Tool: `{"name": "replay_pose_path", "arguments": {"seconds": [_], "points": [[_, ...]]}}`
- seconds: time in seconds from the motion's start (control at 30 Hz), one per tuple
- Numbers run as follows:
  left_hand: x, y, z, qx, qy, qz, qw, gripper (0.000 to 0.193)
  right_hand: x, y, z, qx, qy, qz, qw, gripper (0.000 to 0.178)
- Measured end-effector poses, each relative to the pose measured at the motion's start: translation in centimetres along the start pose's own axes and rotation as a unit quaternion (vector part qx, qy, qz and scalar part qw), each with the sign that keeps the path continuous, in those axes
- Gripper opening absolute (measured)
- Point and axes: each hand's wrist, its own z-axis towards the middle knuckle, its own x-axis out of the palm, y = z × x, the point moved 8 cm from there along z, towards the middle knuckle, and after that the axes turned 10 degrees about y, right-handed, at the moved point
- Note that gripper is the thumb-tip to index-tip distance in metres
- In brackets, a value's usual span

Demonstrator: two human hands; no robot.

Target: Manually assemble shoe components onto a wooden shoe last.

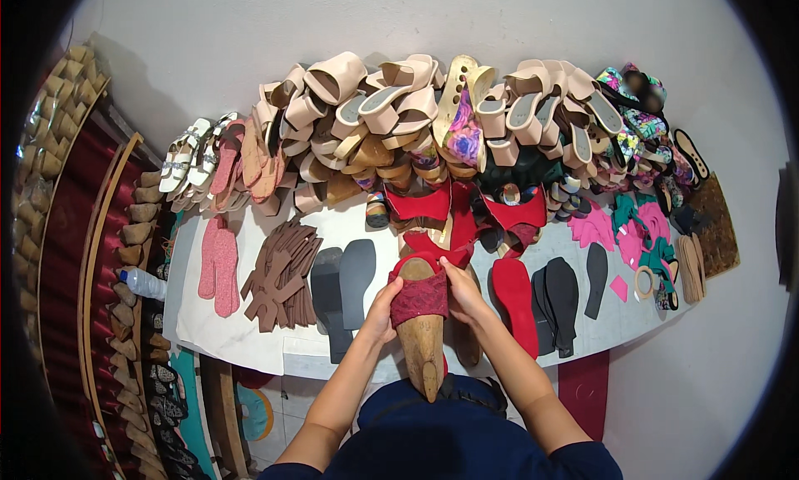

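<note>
A wooden shoe last [423, 343] stands in my lap, toe end toward the table, with a red lace shoe upper [419, 298] stretched over its front. My left hand [382, 312] grips the left edge of the red upper. At the right side my right hand [463, 292] pinches the same upper against the last. Both hands press the fabric around the wood. Just beyond them lie more red uppers [433, 210] and a red insole [514, 297].
The white worktable [233, 334] carries pink insoles [218, 264], brown cut pieces [281, 274], dark grey soles [345, 284] and black soles [559, 295]. Beige sandals [391, 106] pile against the wall. Wooden heels [133, 255] line racks at left, beside a plastic bottle [143, 282].
</note>
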Motion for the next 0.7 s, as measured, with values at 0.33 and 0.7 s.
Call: {"name": "replay_pose_path", "arguments": {"seconds": [0.33,0.7], "points": [[0.6,-0.2,-0.6,0.005,0.025,-0.002,1.000,0.043,-2.0,-0.7,0.6,-0.040,-0.018,-0.011,0.999,0.038],[1.8,-0.1,-0.4,0.011,0.038,0.025,0.999,0.043,1.1,-0.3,0.5,-0.080,0.029,0.052,0.995,0.038]]}}
